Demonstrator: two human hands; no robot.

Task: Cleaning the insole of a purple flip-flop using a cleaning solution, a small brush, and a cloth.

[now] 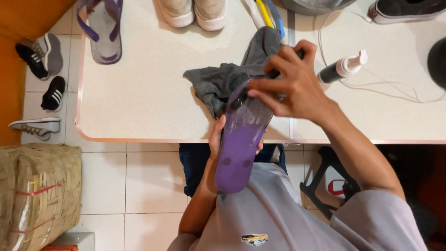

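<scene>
A purple flip-flop sandal (239,148) is held sole-up over the table's front edge, its upper part smeared with whitish foam. My left hand (216,135) grips it from beneath, fingers wrapped around its edge. My right hand (290,83) is closed on a dark brush handle (275,72) pressed against the sandal's toe end. A crumpled grey cloth (223,81) lies on the white table (148,97) just behind the sandal.
A second purple flip-flop (103,30) lies at the table's far left. White shoes (194,13), a black spray bottle with white pump (343,69), a white cable (395,90) and a dark sneaker (404,10) sit on top. Sneakers (44,74) and a woven basket (39,195) are on the tiled floor.
</scene>
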